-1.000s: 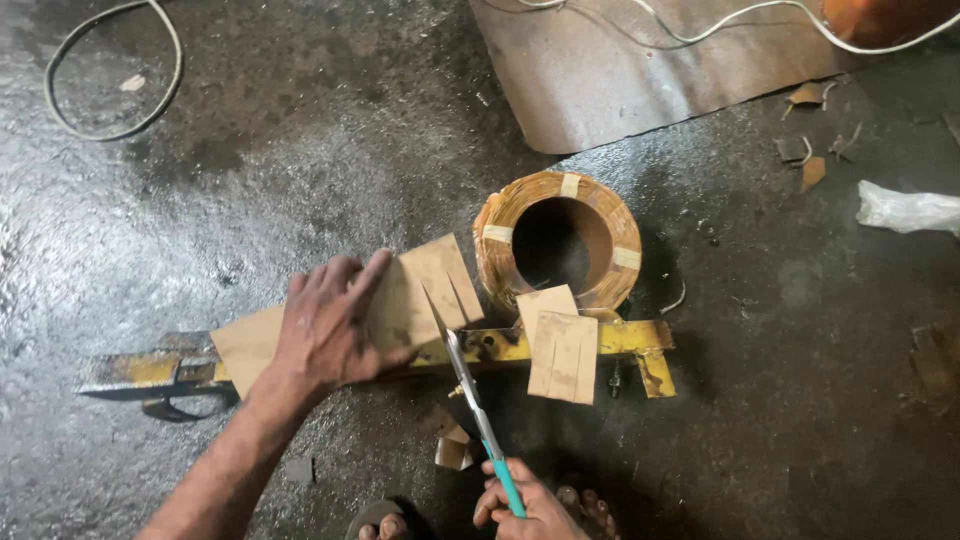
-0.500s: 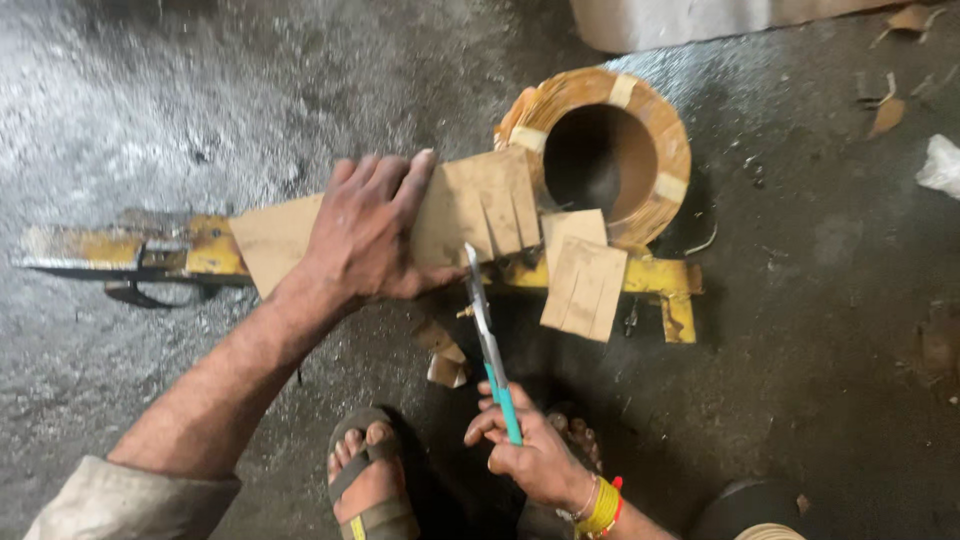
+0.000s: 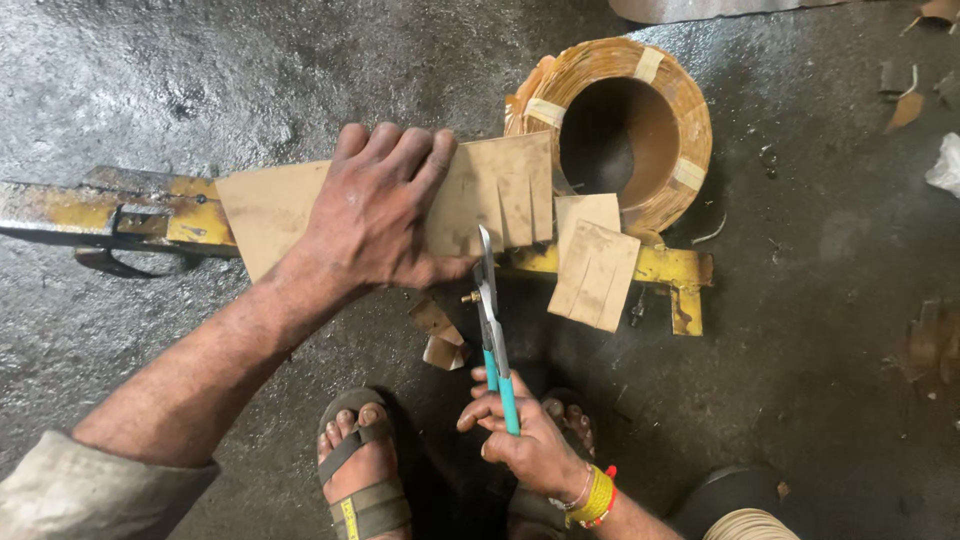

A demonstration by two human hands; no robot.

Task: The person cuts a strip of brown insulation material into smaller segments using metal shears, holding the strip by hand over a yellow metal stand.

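My left hand (image 3: pixel 378 212) lies flat on a brown cardboard strip (image 3: pixel 500 190), pressing it onto a yellow metal bar (image 3: pixel 120 210). The strip's right end carries several cut slits. My right hand (image 3: pixel 525 440) grips the teal handles of a pair of scissors (image 3: pixel 490 310), whose blades point up at the strip's lower edge next to my left thumb. A smaller slit cardboard piece (image 3: pixel 595 270) rests on the bar to the right. Behind it stands a ring-shaped coil (image 3: pixel 690 130) wrapped in brown paper and tape.
Small cardboard offcuts (image 3: pixel 438 335) lie on the dark wet floor below the strip. My sandalled feet (image 3: pixel 360 470) are at the bottom. A yellow bracket end (image 3: pixel 685 290) sticks out at right. Scraps (image 3: pixel 930 340) and a white rag (image 3: pixel 945 165) lie at the right edge.
The view has shifted, so everything sits further left and lower. The scissors have moved up to the strip's lower edge. My left hand stays pressed on the cardboard.
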